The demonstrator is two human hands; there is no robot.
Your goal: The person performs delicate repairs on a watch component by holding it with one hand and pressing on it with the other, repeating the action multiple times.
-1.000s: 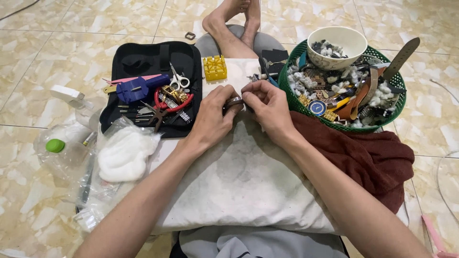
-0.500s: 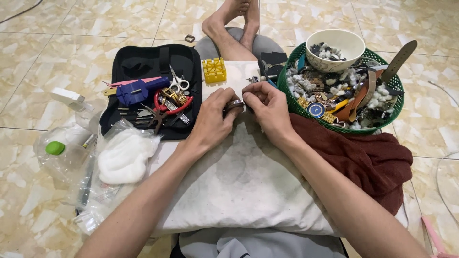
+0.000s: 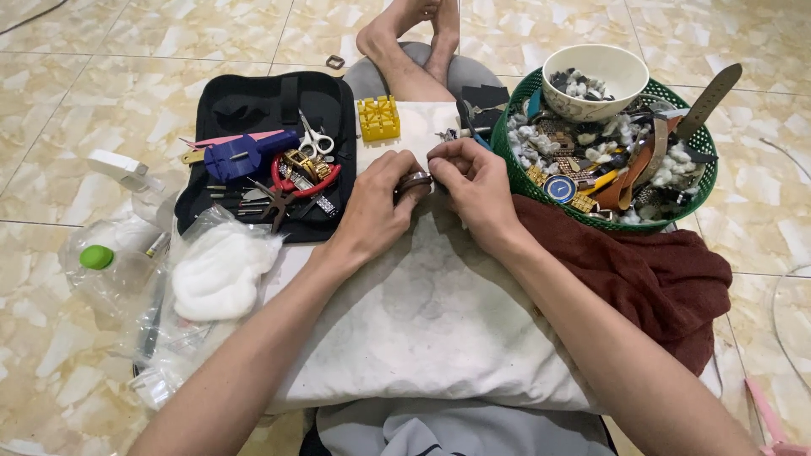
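1. While both forearms reach up from the bottom of the frame, the left hand (image 3: 372,211) and the right hand (image 3: 477,190) meet at the centre over a white pillow (image 3: 422,329).
2. Between them sits a small dark ring-shaped piece (image 3: 414,180), brownish and glossy, just above the middle of the frame. Most of it is hidden by the fingers, so I cannot tell exactly what it is.
3. Left fingers are curled together and clamped on the piece from the left; right fingers are bunched and pinch it from the right, fingertips of the two hands almost touching.
4. One maroon towel (image 3: 642,279) lies crumpled at right of centre, beside the pillow and under the right forearm.
5. At lower left lie one wad of white cotton (image 3: 220,270) in clear plastic and one clear bottle with a green cap (image 3: 97,257).
6. Above the cotton, at upper left, one black tool case (image 3: 253,101) lies open, holding one pair of small scissors (image 3: 317,139), one pair of red-handled pliers (image 3: 291,181) and one blue tool (image 3: 241,156).
7. One yellow block (image 3: 379,118) sits at top centre, just right of the case.
8. One green basket (image 3: 701,181) at upper right is heaped with watch parts and straps, with one white bowl (image 3: 596,67) resting in it.
9. Everything rests on a beige marbled tile floor (image 3: 101,51); two bare feet (image 3: 418,25) show at the top edge.
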